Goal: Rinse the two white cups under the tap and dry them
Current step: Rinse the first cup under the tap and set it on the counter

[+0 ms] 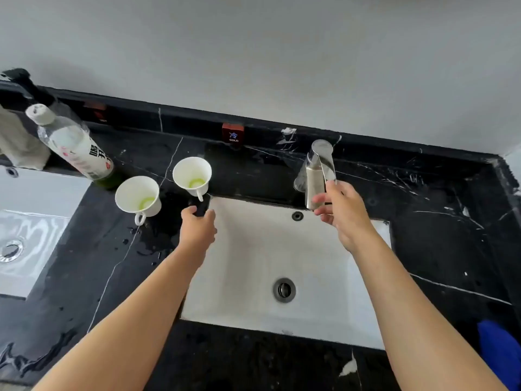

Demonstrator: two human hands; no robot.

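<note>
Two white cups stand upright on the black marble counter, left of the white sink [253,320]. The nearer cup [138,197] and the farther cup [192,176] each hold a little green liquid at the bottom, handles pointing toward me. My left hand [197,230] grips a small black object [201,206] at the sink's back left corner, just below the farther cup. My right hand [344,215] is at the steel tap [314,182], thumb and fingers curled round the low end of its lever. No water runs from the tap.
A plastic bottle [73,145] leans at the back left beside a grey cloth [17,148]. A second sink [28,221] lies far left. Water drops wet the counter [146,249] by the cups. A red COLD sign [233,134] sits on the back ledge. Something blue [501,351] is at lower right.
</note>
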